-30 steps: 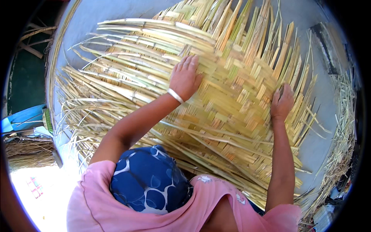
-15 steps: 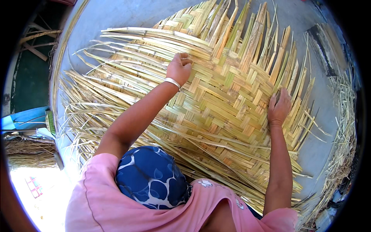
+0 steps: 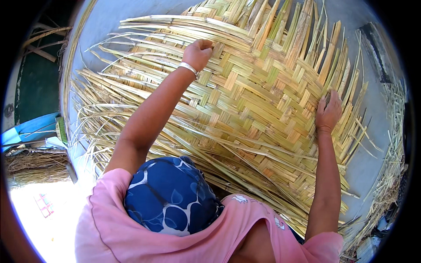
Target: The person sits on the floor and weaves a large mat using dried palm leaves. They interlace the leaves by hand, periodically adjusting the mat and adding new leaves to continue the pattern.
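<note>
A large mat (image 3: 258, 105) woven from flattened yellow-green cane strips lies in front of me. Its right half is a tight diagonal weave, and long loose strips (image 3: 109, 90) fan out on the left. My left hand (image 3: 197, 53), with a white bracelet at the wrist, is closed at the upper middle, where loose strips meet the weave. Its fingertips are hidden, so what they pinch cannot be made out. My right hand (image 3: 330, 111) rests on the mat near its right edge, fingers stretched out and thumb apart. A small dark patch between thumb and fingers is unclear.
Upright strip ends (image 3: 302, 33) stick out along the far and right edges. Shredded fibre (image 3: 392, 131) lies at the right beside a dark slab (image 3: 378, 52). Blue sheeting (image 3: 33, 130) and dry stalks (image 3: 37, 166) are at the left. A rounded blue patterned cloth (image 3: 171, 195) is close below.
The view has shifted, so the mat sits slightly higher and further right. My left hand's fingers have drawn together and it has moved slightly left along the strips. The right hand stays on the mat.
</note>
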Available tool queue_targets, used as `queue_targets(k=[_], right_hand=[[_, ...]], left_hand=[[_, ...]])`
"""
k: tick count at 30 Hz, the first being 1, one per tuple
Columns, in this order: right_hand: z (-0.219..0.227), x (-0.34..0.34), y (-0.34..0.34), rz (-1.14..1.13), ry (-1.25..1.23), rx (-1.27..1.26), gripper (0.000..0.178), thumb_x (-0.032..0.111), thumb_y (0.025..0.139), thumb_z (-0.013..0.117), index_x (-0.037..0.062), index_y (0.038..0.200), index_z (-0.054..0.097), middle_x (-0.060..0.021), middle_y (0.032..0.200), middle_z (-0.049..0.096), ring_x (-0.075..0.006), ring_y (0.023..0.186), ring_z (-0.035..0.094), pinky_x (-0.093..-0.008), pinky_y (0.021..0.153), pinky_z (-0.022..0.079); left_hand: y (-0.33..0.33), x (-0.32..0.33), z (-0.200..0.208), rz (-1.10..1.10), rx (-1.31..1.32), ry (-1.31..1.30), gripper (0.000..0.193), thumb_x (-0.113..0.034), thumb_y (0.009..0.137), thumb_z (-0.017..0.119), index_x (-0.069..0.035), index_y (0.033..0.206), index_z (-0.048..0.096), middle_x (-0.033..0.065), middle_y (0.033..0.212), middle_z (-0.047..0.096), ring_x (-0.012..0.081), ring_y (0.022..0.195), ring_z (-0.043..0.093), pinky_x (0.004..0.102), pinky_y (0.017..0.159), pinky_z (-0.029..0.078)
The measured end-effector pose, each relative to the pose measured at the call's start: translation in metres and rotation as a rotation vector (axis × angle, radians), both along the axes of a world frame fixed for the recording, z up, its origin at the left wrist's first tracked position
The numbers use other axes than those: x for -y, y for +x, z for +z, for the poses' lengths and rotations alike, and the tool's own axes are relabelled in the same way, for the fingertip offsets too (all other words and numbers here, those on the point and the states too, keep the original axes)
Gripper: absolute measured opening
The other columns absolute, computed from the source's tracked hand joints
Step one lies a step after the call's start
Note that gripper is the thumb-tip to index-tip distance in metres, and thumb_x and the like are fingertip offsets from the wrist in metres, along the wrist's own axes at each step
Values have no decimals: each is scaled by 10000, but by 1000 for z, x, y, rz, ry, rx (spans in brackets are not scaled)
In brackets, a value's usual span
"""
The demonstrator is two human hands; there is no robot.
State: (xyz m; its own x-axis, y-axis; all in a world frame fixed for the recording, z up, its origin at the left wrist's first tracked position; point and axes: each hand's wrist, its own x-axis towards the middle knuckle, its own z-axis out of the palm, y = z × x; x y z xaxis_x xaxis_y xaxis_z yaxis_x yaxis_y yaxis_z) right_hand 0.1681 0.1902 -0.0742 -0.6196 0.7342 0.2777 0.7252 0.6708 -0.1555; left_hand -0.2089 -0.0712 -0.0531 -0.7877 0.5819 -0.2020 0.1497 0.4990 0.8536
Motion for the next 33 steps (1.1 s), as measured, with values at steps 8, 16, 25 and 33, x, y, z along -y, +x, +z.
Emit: queue_targets(k=[8,16,25,33], right_hand=[[-2,-1,0,9,12,-19,471,322,897,482,43,1276,485,-146,1325,484,-296,1243,423,-388,1067,254],[-1,-1,-2,21,23,-37,453,315,897,484,54,1267,496,-147,1307,501,-301,1229,437,-385,1057,272],[-3,-1,0,34,18,-35,453,308,897,480,43,1264,495,-160,1299,504,-310,1222,445,-386,1045,289],[-4,-4,3,36,72,-38,462,297,899,474,23,1270,485,-177,1281,513,-325,1200,464,-397,1026,317]], left_hand=[[-7,-6,13,-154,-6,-150,289,-79,830,608,31,1096,626,85,943,665,113,796,615,227,723,504],[16,-14,29,-185,-209,-248,232,-203,810,606,-88,990,699,130,913,691,221,838,661,304,782,506],[19,-3,31,-60,115,193,331,-150,818,620,5,1110,622,152,1019,668,210,875,648,296,785,503],[51,64,33,89,257,-16,341,-142,804,628,34,1096,615,91,903,665,107,704,594,246,640,495]])
